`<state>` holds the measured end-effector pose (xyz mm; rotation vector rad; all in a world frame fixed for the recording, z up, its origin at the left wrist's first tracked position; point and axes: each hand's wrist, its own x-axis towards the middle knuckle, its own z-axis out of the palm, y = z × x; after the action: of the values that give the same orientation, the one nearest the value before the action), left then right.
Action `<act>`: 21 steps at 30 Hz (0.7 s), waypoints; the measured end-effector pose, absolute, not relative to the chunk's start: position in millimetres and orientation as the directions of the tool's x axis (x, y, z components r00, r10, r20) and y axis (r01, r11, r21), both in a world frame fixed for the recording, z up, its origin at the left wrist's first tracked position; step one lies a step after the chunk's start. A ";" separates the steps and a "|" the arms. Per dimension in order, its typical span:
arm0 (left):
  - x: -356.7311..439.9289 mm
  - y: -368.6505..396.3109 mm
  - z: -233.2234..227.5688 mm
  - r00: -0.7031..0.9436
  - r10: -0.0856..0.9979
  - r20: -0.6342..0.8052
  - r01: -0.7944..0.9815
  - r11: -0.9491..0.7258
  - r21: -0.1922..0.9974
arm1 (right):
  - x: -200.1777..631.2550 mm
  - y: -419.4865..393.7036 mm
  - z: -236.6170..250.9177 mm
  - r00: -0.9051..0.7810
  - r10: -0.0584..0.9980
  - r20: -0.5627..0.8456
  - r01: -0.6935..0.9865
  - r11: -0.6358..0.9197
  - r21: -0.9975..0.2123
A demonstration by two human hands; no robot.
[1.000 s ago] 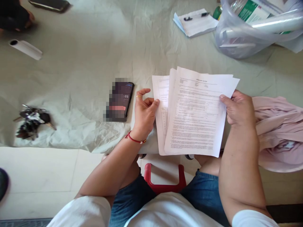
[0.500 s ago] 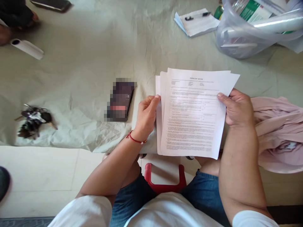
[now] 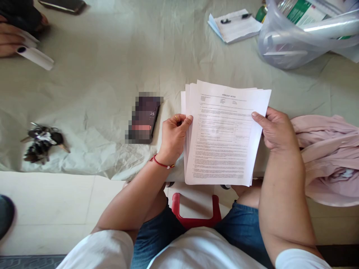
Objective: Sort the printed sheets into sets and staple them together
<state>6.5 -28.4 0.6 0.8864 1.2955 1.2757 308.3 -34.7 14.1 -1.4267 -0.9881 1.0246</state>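
A small stack of printed paper sheets, its top page headed "OVERLEAF NOTES", is held up over the table's near edge. My left hand pinches the stack's left edge, thumb on top, where several sheet edges fan out unevenly. On the opposite side my right hand grips the right edge, its thumb on the top page and the other fingers hidden behind. Left of my left hand lies a dark phone, partly blurred out by pixels.
The table has a grey-green cloth. Keys lie left, pink fabric right. At the back are a notepad with a pen, a plastic bag and another phone. Another person's hand is by a white roll.
My right hand has shifted slightly left and the stack's right edges now lie closer together. My left thumb reaches further over the top page. The other person's hand has come to the white roll.
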 end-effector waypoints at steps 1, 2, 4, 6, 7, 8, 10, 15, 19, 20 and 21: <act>6.7 -28.2 0.7 -0.166 0.970 -0.179 -0.176 0.149 0.973 | 309.7 -34.8 13.3 0.282 0.957 -0.074 0.049 -0.091 -0.995; 6.8 -28.2 0.9 -0.172 0.969 -0.179 -0.189 0.146 0.971 | 311.0 -34.9 12.6 0.276 0.958 -0.076 0.059 -0.096 -0.994; 7.1 -28.4 1.8 -0.184 0.966 -0.184 -0.206 0.145 0.968 | 313.1 -34.9 11.6 0.270 0.959 -0.086 0.065 -0.107 -0.992; 7.1 -28.8 2.7 -0.186 0.963 -0.195 -0.211 0.154 0.965 | 314.3 -34.9 11.0 0.273 0.957 -0.096 0.054 -0.115 -0.992; 7.0 -29.1 3.0 -0.180 0.963 -0.201 -0.215 0.161 0.963 | 314.5 -34.9 10.6 0.280 0.956 -0.092 0.046 -0.109 -0.993; 6.9 -29.3 3.4 -0.168 0.964 -0.207 -0.221 0.168 0.961 | 314.6 -34.8 10.2 0.289 0.954 -0.083 0.040 -0.098 -0.994; 6.8 -29.7 3.9 -0.140 0.966 -0.218 -0.240 0.181 0.954 | 314.7 -34.4 9.2 0.315 0.948 -0.054 0.038 -0.070 -0.997; 8.6 -29.8 5.5 -0.123 0.977 -0.172 -0.276 0.133 0.952 | 314.7 -32.9 7.1 0.383 0.924 -0.008 0.051 -0.030 -0.998; 10.5 -30.6 7.6 -0.117 0.982 -0.146 -0.229 0.117 0.966 | 311.0 -32.2 10.5 0.389 0.921 0.014 0.017 0.008 -1.000; 10.7 -31.1 8.1 -0.115 0.983 -0.141 -0.215 0.114 0.970 | 310.0 -32.2 12.3 0.403 0.915 0.020 0.009 0.018 -1.000; 10.7 -31.7 8.5 -0.113 0.984 -0.135 -0.203 0.110 0.973 | 309.1 -32.2 14.3 0.417 0.909 0.023 0.002 0.024 -1.000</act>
<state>10.7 -31.7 8.5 0.9107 1.2079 1.2946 309.1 -32.2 14.3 -1.3632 -0.8961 0.8721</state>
